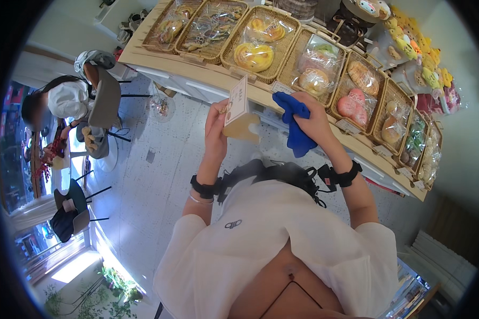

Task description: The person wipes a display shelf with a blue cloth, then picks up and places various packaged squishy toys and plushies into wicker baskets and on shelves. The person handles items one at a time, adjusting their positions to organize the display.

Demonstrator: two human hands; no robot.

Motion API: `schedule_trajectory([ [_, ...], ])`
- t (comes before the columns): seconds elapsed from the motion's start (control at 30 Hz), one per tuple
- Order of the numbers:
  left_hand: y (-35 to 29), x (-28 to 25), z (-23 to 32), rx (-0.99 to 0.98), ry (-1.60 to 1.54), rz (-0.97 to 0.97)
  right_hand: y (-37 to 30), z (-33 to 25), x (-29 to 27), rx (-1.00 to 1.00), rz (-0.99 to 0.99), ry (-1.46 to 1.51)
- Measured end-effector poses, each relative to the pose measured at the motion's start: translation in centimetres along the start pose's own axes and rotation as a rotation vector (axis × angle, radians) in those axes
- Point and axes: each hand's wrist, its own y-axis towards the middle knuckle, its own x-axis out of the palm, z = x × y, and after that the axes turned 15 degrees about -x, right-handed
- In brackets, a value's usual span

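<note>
My left hand [215, 127] grips a folded card sign [241, 125] by its left edge. The sign has a pale printed face and a tan-brown lower side, and it is held up in front of the counter. In my right hand [315, 121] is a bunched blue cloth [294, 122], its loose end hanging below the fingers. A gap separates the cloth from the sign. Both hands are just short of the counter's front edge, near a wicker tray [283, 80] of wrapped bread.
Several wicker trays of bagged pastries line the wooden counter [218, 73]. Yellow plush toys [423, 45] stand at its far right. On the left, a person [69, 98] sits on a chair [105, 101]; another chair [80, 218] is nearer. Green plants [114, 284] are at lower left.
</note>
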Motion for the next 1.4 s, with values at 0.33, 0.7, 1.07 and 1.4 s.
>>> schedule_trajectory([
  [0.33, -0.2, 6.3, 3.4, 0.067, -0.171, -0.123, 0.4, -9.0, 2.2, -0.284, -0.194, -0.196],
  [0.7, -0.6, 5.5, 3.9, 0.016, -0.132, -0.236, 0.2, -13.1, -1.0, -0.399, -0.389, -0.207],
  [1.07, -0.9, 4.9, 4.2, 0.023, -0.146, -0.171, -2.5, -11.0, -2.4, -0.251, -0.366, -0.27],
  [1.4, -1.8, 7.4, 3.3, -0.035, -0.067, -0.284, -2.3, -10.8, -0.7, -0.307, -0.228, -0.33],
])
